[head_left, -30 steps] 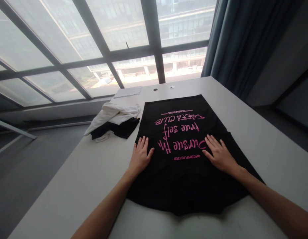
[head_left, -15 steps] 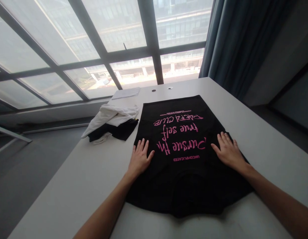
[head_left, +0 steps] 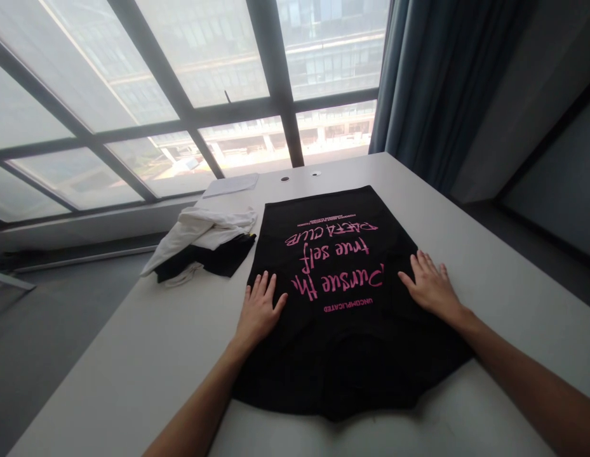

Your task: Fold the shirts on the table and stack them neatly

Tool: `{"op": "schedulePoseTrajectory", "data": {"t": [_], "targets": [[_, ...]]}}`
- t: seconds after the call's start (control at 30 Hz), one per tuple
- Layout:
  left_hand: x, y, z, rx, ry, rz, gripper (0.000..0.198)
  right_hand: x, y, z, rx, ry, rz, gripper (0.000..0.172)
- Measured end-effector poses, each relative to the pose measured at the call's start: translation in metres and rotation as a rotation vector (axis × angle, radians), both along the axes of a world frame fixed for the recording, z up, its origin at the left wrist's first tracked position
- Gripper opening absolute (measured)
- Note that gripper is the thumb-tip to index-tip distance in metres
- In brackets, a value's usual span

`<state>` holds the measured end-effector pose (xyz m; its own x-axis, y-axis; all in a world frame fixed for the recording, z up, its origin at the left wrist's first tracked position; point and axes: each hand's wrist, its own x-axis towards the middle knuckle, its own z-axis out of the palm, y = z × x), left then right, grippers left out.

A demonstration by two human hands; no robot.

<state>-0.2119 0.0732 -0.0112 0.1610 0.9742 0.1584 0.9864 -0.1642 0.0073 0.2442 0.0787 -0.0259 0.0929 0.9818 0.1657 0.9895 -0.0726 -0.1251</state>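
Note:
A black T-shirt (head_left: pixel 342 343) with pink lettering lies spread flat on the white table (head_left: pixel 147 355), its neckline toward me and its hem toward the window. The print reads upside down from my side. My left hand (head_left: pixel 260 310) rests palm down on the shirt's left edge, fingers stretched out. On the opposite edge lies my right hand (head_left: pixel 432 285), also flat with fingers apart, partly over the side seam. Neither hand grips the fabric. The sleeves are partly hidden beneath my forearms.
Left of the shirt, white clothing (head_left: pixel 194 231) and black clothing (head_left: pixel 218 257) lie in a crumpled heap. White paper (head_left: pixel 232 185) lies near the far edge, with two round cable holes beside it. Beyond are a window and a blue curtain (head_left: pixel 418 82).
The camera view has shifted slightly, so everything appears a little further left and lower. Both hands stay flat on the shirt's edges; the shirt looks the same.

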Motion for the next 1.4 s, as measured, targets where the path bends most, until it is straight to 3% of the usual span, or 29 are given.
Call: {"op": "schedulePoseTrajectory", "data": {"t": [0.17,0.33,0.57,0.7,0.87,1.07,1.2,1.4], "targets": [[0.001,-0.001,0.001,-0.016,0.004,0.008,0.068,-0.004,-0.001,0.004,0.127,-0.013,0.058,0.073],[0.003,-0.002,0.004,-0.028,0.001,0.018,0.067,-0.004,0.001,-0.002,0.015,-0.036,0.106,0.071],[0.002,0.0,0.002,-0.034,-0.006,0.02,0.068,-0.002,0.004,-0.007,0.008,-0.036,0.093,0.07],[0.006,-0.005,0.008,0.028,0.005,0.014,0.065,-0.008,0.0,0.003,0.039,-0.029,0.082,0.069],[0.016,-0.019,0.02,0.183,0.06,0.013,0.066,-0.023,-0.012,0.019,0.208,-0.031,0.093,0.068],[0.009,-0.016,0.006,-0.018,-0.006,0.139,0.07,-0.025,-0.007,-0.001,0.032,-0.008,0.17,0.069],[0.004,-0.012,0.0,-0.042,-0.032,0.15,0.071,-0.022,-0.003,-0.01,-0.001,-0.001,0.157,0.07],[0.016,-0.021,0.018,0.062,-0.033,0.087,0.068,-0.024,-0.007,0.005,0.106,0.043,0.168,0.067]]}}
